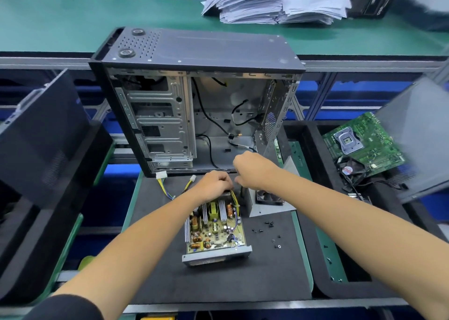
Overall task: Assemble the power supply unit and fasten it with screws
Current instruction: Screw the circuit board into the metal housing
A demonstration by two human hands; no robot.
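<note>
The open power supply unit (215,232) lies on the black mat, its circuit board with coils and heat sinks exposed. Its grey cover with the fan (268,202) sits just to the right of it. My left hand (213,182) grips the far end of the unit, fingers curled where the yellow wires come out. My right hand (252,168) hovers beside it with curled fingers above the cover's far edge; what it holds is hidden. Several small black screws (269,229) lie scattered on the mat to the right. White connectors on yellow wires (161,175) trail left.
An open computer case (194,106) stands upright behind the mat. A green motherboard (364,142) and a small fan (348,170) rest in a tray at right. Dark case panels (43,135) lean at left. Paper stacks (267,1) lie on the green conveyor behind.
</note>
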